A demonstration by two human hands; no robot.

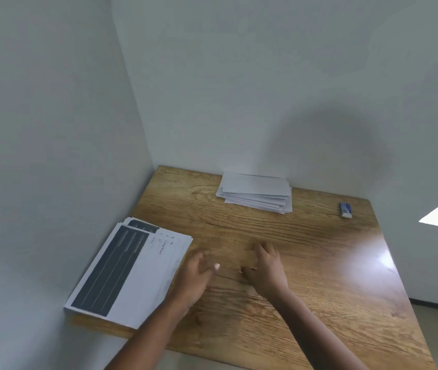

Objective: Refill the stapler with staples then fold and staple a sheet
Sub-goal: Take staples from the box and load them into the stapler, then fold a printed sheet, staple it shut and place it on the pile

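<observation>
Both hands hover low over the bare middle of the wooden tabletop (319, 263). The left hand (196, 276) has loosely spread fingers and holds nothing; the right hand (266, 265) seems to pinch something small and thin — perhaps staples, too blurred to tell. No stapler is visible. The printed sheet stack (132, 271) lies at lower left, just beside the left hand — the nearer one — its long axis running diagonally toward the upper right. Folded sheets (255, 192) and a small blue box (345, 202) sit well apart, farther up the frame.
</observation>
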